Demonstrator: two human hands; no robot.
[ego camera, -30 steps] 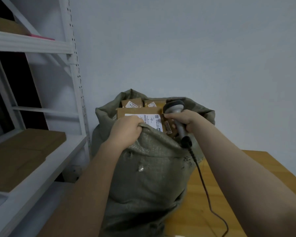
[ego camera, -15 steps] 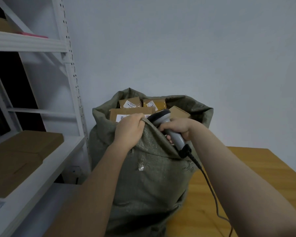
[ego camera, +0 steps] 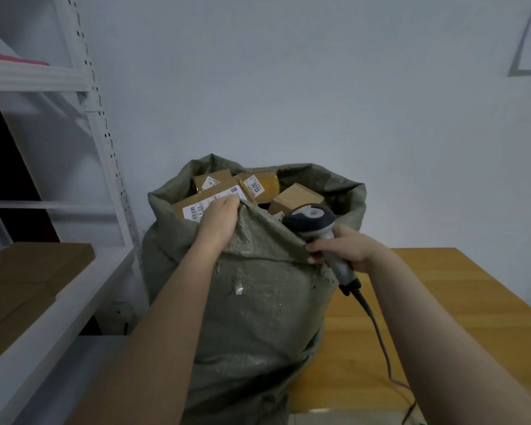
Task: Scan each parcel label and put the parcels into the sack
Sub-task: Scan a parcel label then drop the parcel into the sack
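**At the sack's mouth, the scanner comes away**

In the head view, the green woven sack (ego camera: 258, 317) stands upright between the white shelf (ego camera: 59, 302) and the wooden desk (ego camera: 442, 302), its mouth open and packed with brown parcels (ego camera: 259, 184). The left hand (ego camera: 219, 223) keeps its fingers clenched on the near rim and holds the fabric down in front of the long parcel (ego camera: 196, 207), whose barcode label shows just beside the knuckles.

The right hand (ego camera: 347, 250) is wrapped round the handle of the scanner (ego camera: 311, 219). A second ago its head sat over that label, inside the mouth. Now it has drawn back to the right and hangs outside the rim with its head clear of the parcels, its cable (ego camera: 377, 329) trailing across the desk. The fingertips seem to touch the sack's folded edge.

Judging from this, the scan of the top parcel is probably finished. The sack looks nearly full, so little room remains.
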